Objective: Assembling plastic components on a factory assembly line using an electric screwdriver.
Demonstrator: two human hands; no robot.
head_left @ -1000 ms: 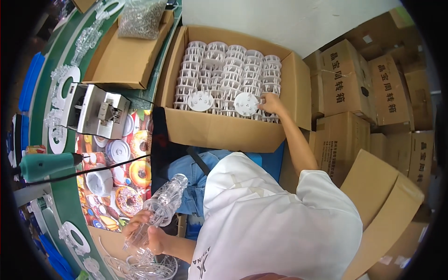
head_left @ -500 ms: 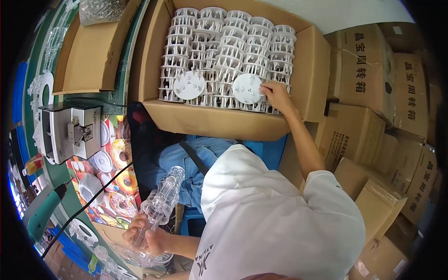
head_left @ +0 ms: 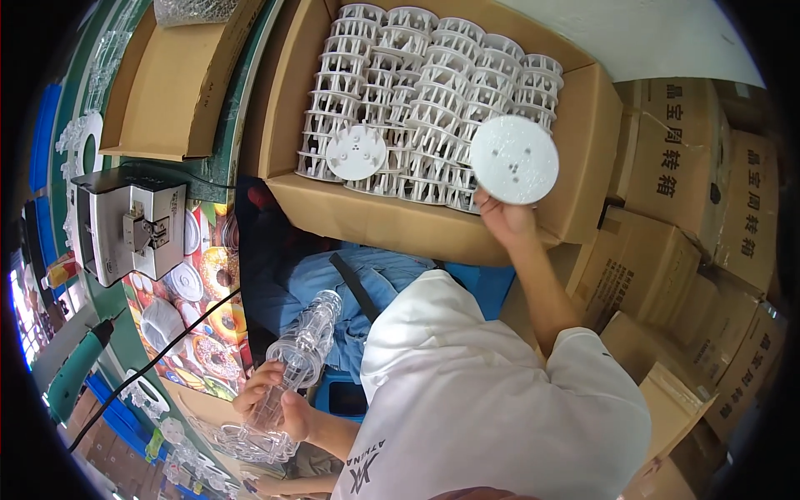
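Note:
My left hand (head_left: 287, 408) is closed around a clear plastic column (head_left: 302, 354) of ringed, tiered sections, held tilted over my lap. A white round plastic disc (head_left: 514, 162) is gripped at its near edge by my right hand (head_left: 507, 223); its flat face with several small holes shows. It is raised over the near right part of a large open cardboard box (head_left: 392, 221). Inside that box stand several columns of stacked white plastic pieces (head_left: 442, 92), round plates with pegs between them. Another white disc (head_left: 356, 152) leans against the stacks at the front left.
On the green bench at left are a silver metal device (head_left: 137, 229), a teal power tool (head_left: 79, 371) with a black cord, and a shallow cardboard tray (head_left: 158, 100). More clear plastic parts (head_left: 242, 442) lie at lower left. Brown cartons (head_left: 675, 158) are piled at right.
My right hand has lifted a white disc off the front of the stacks, turned its flat side up and drawn it nearer. My left hand still holds the clear column. The view has shifted slightly.

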